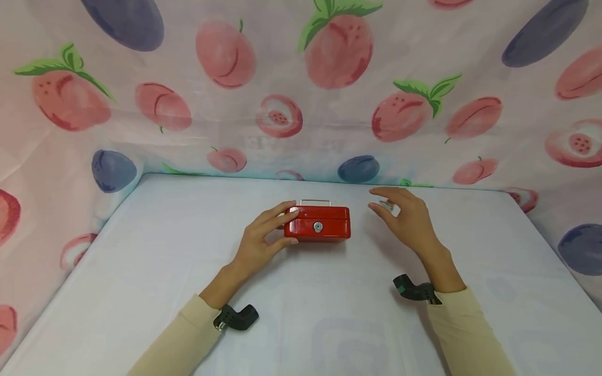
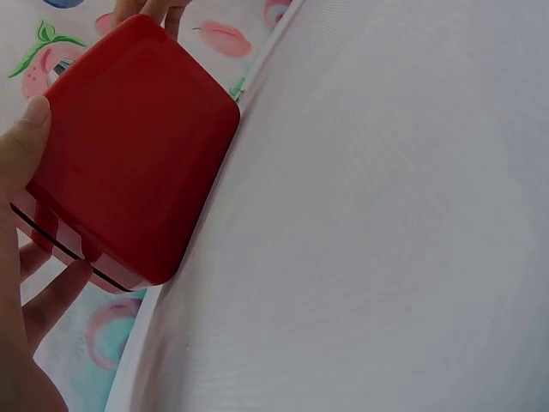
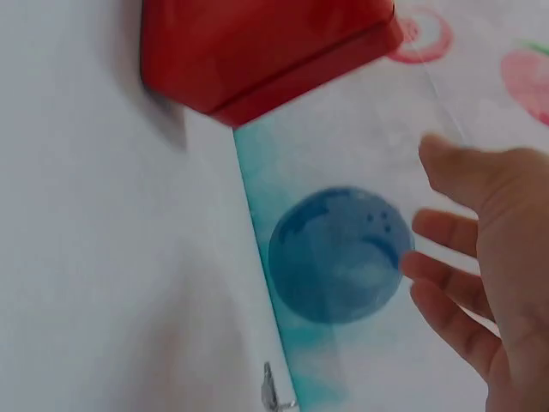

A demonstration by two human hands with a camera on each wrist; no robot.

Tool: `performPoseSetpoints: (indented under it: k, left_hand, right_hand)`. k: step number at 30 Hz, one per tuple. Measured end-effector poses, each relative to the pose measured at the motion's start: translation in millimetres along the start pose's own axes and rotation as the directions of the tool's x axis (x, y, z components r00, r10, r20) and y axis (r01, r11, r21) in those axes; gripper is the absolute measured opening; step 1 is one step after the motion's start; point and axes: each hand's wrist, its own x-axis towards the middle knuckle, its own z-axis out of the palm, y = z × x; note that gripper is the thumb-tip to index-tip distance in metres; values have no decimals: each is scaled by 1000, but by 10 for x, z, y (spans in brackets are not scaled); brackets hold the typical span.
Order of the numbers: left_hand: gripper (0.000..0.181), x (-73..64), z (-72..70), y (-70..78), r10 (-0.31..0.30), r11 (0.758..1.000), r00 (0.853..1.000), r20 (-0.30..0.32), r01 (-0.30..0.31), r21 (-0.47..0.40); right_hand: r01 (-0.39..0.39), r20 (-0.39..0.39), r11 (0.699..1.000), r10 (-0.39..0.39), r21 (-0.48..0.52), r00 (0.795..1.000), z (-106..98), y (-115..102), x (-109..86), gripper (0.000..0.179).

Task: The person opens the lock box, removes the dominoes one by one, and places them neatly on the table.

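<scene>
White tabletop is seen nearest. Beyond it, the red box is gripped at its left end by the left hand, thumb at the front, fingers over the top. The right hand, loosely curved and parted, is separated from the box's right end by a gap; 1 small metal object is seen near it. The far table edge is bordered by fruit-patterned cloth.

3 views share the red box. The head camera looks forward and down from above its near side, far enough back to take in the worktop around the box. The left wrist camera looks closely, rolled sideways, with worktop right of the box. The right wrist camera rolls oppositely, cropping the box.
</scene>
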Motion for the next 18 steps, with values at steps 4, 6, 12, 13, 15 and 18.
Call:
performPoseSetpoints:
  k: [4, 6, 12, 13, 15, 18]
  left_hand:
    - [56, 2, 1, -16, 6, 1000, 1000, 3, -6, -22]
    - [55, 0, -3, -24, 10, 999, 1000, -1, -10, -32]
    - [54, -4, -1, -42, 12, 999, 1000, 3, -12, -47]
    - [54, -5, 0, -43, 10, 999, 1000, 4, -9, -49]
    - [54, -6, 3, -46, 6, 998, 1000, 5, -6, -55]
    - [54, -28, 20, -94, -6, 998, 1000, 7, 6, -70]
  right_hand:
    - [-86, -61, 996, 87, 20, 994, 7, 146, -43, 32]
    - [-131, -74, 991, 132, 28, 988, 17, 212, -65, 31]
    - [-296, -32, 955, 296, 15, 955, 60, 397, -184, 23]
    - [-321, -20, 947, 321, 10, 947, 69, 421, -205, 23]
    - [-363, 3, 932, 363, -1, 932, 84, 465, -245, 23]
    - [-388, 17, 922, 388, -10, 921, 114, 538, -302, 23]
